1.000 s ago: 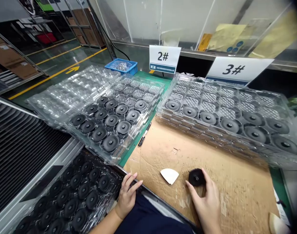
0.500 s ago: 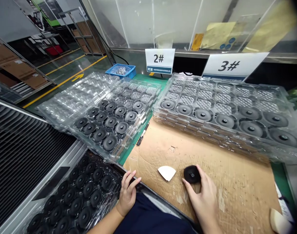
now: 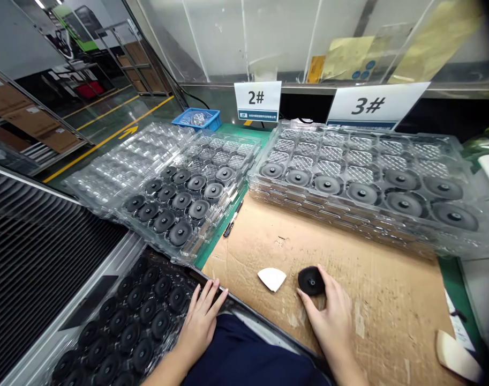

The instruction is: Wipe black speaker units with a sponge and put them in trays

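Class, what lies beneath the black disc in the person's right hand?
A brown cardboard sheet lies beneath the black disc, held by the right hand. The disc's underside and the patch directly below it are covered, so whether they touch cannot be seen.

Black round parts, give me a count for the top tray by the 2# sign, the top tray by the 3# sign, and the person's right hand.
Black round parts in the clear tray by the 2# sign: 13
In the clear tray by the 3# sign: 8
In the right hand: 1
Total: 22
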The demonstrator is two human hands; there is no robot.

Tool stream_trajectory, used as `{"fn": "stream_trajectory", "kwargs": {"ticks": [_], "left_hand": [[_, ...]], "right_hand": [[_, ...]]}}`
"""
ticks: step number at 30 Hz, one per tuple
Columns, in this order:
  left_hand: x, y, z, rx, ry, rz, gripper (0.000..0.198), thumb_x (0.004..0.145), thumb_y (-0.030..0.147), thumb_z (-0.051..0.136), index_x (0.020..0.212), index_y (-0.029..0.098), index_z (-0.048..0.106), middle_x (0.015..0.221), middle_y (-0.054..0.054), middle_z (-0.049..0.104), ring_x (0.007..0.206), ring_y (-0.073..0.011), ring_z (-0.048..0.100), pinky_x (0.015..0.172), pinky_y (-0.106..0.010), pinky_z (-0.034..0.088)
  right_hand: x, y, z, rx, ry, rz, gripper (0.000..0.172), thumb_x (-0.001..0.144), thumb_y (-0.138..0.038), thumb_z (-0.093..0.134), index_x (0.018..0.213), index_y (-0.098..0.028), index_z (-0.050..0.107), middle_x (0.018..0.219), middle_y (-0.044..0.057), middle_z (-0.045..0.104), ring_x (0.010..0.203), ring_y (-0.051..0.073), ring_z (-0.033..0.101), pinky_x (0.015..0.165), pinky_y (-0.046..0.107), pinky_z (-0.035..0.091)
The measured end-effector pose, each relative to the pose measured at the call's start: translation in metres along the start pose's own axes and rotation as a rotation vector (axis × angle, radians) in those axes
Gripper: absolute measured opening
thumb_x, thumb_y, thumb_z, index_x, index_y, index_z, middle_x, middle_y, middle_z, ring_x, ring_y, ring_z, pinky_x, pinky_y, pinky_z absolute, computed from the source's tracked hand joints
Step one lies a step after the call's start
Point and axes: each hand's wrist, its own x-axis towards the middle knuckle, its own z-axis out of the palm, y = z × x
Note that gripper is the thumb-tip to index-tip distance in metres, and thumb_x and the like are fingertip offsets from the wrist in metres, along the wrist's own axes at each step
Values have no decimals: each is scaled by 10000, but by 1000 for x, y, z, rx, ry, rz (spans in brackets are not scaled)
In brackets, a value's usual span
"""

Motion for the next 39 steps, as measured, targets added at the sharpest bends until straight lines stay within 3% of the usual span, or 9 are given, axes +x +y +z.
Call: {"fn": "stream_trajectory", "kwargs": {"ticks": [6, 13, 18, 29, 39], "left_hand": [[5, 6, 5, 93, 28, -65, 718, 785, -41, 368, 1420, 203, 140, 1432, -170, 323, 1354, -305, 188, 1022, -591, 275], [6, 0, 16, 130, 42, -44, 749, 779, -25, 408, 1424, 216, 114, 1416, -157, 351, 1365, -293, 148, 980, -462, 409], [4, -2, 24, 172, 68, -41, 756, 787, 3, 441, 1427, 200, 91, 1411, -182, 347, 1364, -319, 126, 934, -436, 452], [5, 2, 29, 245, 98, -48, 780, 779, 12, 452, 1427, 179, 50, 1505, -132, -6, 1360, -343, 105, 911, -423, 462], [7, 6, 25, 242, 107, -70, 782, 770, 8, 464, 1428, 179, 76, 1476, -193, 155, 1348, -330, 135, 924, -428, 449]], "right_hand": [[1, 0, -1, 0, -4, -16, 548, 830, -505, 469, 1267, -176, 433, 1119, 115, 575, 1026, 269, 521, 885, 414, 378], [0, -1, -1, -21, 4, -24, 552, 831, -509, 464, 1271, -177, 432, 1120, 116, 574, 1024, 272, 523, 875, 413, 382], [0, -2, 0, -21, -1, -8, 556, 827, -519, 464, 1267, -180, 442, 1115, 115, 575, 1019, 272, 523, 877, 413, 381], [1, 0, 1, -30, 1, -18, 560, 825, -513, 470, 1278, -187, 433, 1117, 113, 575, 1015, 271, 523, 868, 408, 381], [1, 0, 0, -25, -13, -7, 553, 828, -493, 481, 1284, -185, 426, 1141, 111, 566, 1041, 272, 512, 894, 414, 368]]}}
